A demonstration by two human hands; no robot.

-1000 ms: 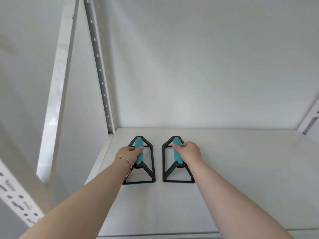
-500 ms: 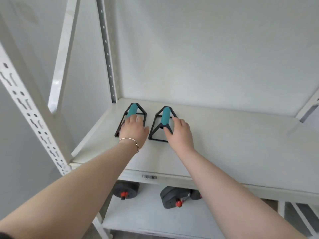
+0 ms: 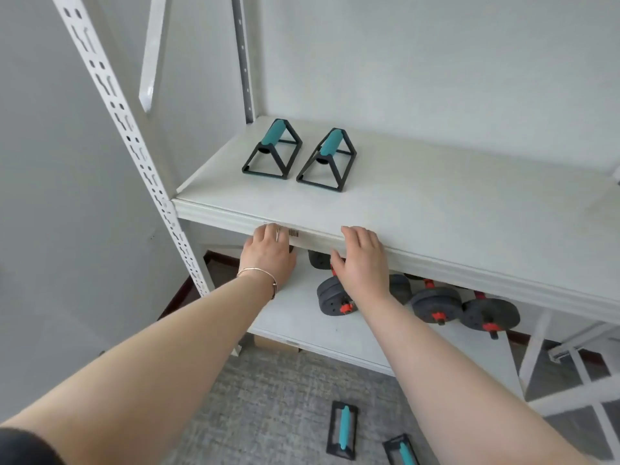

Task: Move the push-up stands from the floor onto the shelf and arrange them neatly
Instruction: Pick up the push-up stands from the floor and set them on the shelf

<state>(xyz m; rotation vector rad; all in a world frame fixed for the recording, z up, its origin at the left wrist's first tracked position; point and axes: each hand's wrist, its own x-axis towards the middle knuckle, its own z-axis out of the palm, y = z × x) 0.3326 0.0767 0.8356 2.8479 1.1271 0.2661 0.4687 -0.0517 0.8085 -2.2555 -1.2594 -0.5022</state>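
Two black push-up stands with teal grips stand side by side on the white shelf near its back left corner: the left stand and the right stand. My left hand and my right hand hover in front of the shelf's front edge, fingers relaxed, holding nothing. Two more stands lie on the grey floor below, one flat and whole in view, the other cut off by the frame's bottom edge.
A lower shelf carries several dark dumbbells with red collars. A perforated white upright stands at the front left. White crossbars lie at the lower right. Grey carpet covers the floor.
Both hands have let go of the two stands on the shelf and drawn back to its front edge. My view has pulled back and tilted down, showing the floor.
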